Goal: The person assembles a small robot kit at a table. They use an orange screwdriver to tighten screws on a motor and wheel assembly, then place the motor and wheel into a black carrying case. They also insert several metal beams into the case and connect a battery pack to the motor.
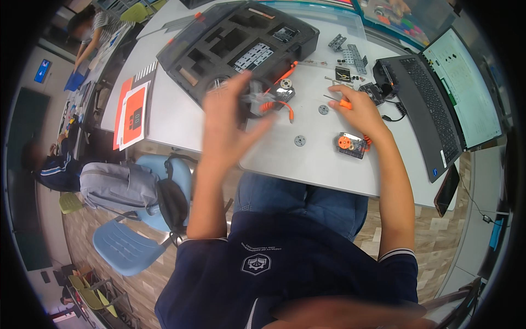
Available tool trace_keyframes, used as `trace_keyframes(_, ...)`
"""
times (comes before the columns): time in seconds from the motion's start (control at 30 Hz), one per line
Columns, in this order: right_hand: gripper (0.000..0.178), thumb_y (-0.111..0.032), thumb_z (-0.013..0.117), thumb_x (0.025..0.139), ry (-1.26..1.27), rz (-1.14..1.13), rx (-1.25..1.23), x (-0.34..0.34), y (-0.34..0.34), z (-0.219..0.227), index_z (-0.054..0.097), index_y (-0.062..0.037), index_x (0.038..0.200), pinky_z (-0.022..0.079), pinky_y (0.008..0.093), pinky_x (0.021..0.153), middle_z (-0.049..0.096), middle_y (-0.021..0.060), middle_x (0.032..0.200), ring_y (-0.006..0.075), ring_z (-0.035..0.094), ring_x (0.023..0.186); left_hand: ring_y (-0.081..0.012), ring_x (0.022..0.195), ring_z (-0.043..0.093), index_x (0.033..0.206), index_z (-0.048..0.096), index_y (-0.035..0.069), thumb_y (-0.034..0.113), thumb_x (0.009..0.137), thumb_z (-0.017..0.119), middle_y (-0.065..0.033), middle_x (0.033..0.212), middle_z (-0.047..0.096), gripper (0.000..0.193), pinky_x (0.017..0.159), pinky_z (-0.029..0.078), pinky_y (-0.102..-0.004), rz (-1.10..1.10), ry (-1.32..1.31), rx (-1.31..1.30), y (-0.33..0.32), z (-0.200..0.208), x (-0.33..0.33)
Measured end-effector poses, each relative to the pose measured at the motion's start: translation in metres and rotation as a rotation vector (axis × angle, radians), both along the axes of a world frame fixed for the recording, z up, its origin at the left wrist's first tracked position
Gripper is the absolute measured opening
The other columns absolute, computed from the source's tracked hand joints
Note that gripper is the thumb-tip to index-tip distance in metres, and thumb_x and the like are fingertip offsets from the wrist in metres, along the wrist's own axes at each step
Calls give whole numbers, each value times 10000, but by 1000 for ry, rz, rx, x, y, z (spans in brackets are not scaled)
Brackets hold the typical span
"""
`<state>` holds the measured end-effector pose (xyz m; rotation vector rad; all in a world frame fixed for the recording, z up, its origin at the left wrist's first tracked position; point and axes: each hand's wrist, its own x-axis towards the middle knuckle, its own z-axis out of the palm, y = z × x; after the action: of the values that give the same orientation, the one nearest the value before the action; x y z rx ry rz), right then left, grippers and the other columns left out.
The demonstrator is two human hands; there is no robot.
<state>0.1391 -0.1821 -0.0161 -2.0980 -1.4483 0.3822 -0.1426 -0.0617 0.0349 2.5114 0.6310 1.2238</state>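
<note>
My left hand (227, 129), smeared by motion, hovers over the near edge of a black foam-lined case (219, 44), its thumb and fingers apart. Beside its fingers lies something clear and crinkled (256, 96); I cannot tell whether they touch. My right hand (356, 109) is closed around a small screwdriver (345, 103) with an orange handle, its thin shaft pointing left. Just under the tip sits a grey round disc (323, 109), and a second grey disc (299, 141) lies nearer me. A motor with an orange wheel (345, 142) rests below my right wrist.
Another motor (285, 90) with an orange cable lies by the case. Grey perforated brackets (353, 57) and small screws lie farther back. An open laptop (422, 82) stands at right, a phone (447, 192) at the table edge. Orange-and-white booklets (134, 115) lie left; a grey backpack (118, 185) rests on a blue chair.
</note>
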Motion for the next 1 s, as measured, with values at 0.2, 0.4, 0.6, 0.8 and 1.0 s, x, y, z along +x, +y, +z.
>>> trace_keyframes(0.2, 383, -313, 701, 923, 24, -10, -76, -4, -1, 11, 647, -122, 1251, 506, 427, 813, 708, 189, 932, 357, 677, 907, -361, 1168, 544, 1354, 556, -6, 187, 721, 810, -179, 1247, 603, 709, 1014, 446, -439, 156, 115, 0, 58, 7, -19)
trace_keyframes(0.4, 390, -310, 704, 920, 17, 16, -91, -3, -1, 13, 645, -118, 1254, 506, 425, 828, 712, 195, 960, 356, 678, 931, -365, 1195, 533, 1298, 597, -7, 202, 726, 767, -190, 1258, 585, 632, 1017, 455, -439, 93, 293, -87, 74, 12, -26)
trace_keyframes(0.6, 384, -304, 706, 918, 22, 6, -81, -3, -1, 11, 648, -119, 1249, 508, 424, 827, 714, 190, 947, 358, 678, 929, -337, 1218, 556, 1296, 607, 28, 275, 846, 758, -170, 1285, 608, 536, 1045, 423, -407, 80, 262, -70, 82, 27, -24)
trace_keyframes(0.8, 387, -300, 706, 917, 24, 20, -80, -2, 0, 10, 648, -125, 1257, 508, 426, 822, 712, 192, 931, 360, 680, 919, -329, 1271, 546, 1349, 587, 12, 353, 1024, 564, -184, 1347, 613, 472, 1071, 411, -407, 1, -116, -38, 123, 40, 10)
trace_keyframes(1.0, 391, -300, 707, 916, 8, 22, -67, -2, -1, 11, 647, -119, 1258, 511, 427, 815, 711, 192, 922, 365, 680, 912, -373, 1106, 605, 1234, 648, 33, 391, 1028, 526, -174, 1149, 673, 431, 974, 453, -446, -7, 362, 117, 150, 22, 52)
